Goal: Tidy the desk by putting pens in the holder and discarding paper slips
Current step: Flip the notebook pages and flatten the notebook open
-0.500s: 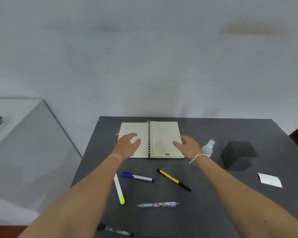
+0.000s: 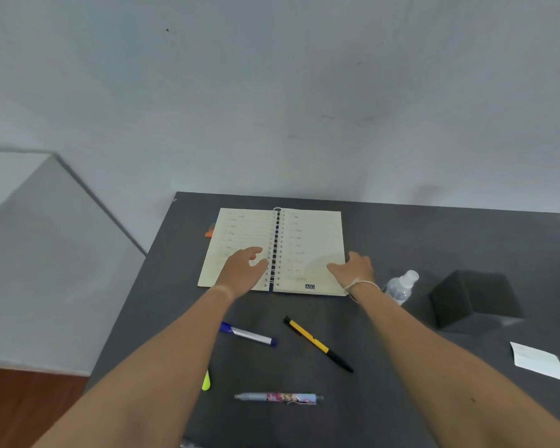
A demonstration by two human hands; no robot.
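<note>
An open spiral notebook (image 2: 307,240) lies at the back of the dark desk (image 2: 401,231). My left hand (image 2: 241,270) rests flat on its left page, fingers apart. My right hand (image 2: 353,268) lies at the right page's edge, fingers apart. In front of the notebook lie a blue-capped pen (image 2: 249,334), a yellow and black pen (image 2: 317,343), a patterned pen (image 2: 280,398) and a highlighter's yellow tip (image 2: 206,381), mostly hidden by my left forearm. A black cube-shaped holder (image 2: 474,299) stands at the right. A white paper slip (image 2: 537,360) lies near the right edge.
A small clear bottle (image 2: 401,287) stands between my right wrist and the black holder. Coloured tabs (image 2: 210,230) stick out at the notebook's left edge. A grey surface (image 2: 46,253) sits left of the desk, and a wall rises behind it.
The view has tilted and come closer, so the second slip at the right and the pen at the bottom edge are nearly out of frame. Both hands stay on the notebook.
</note>
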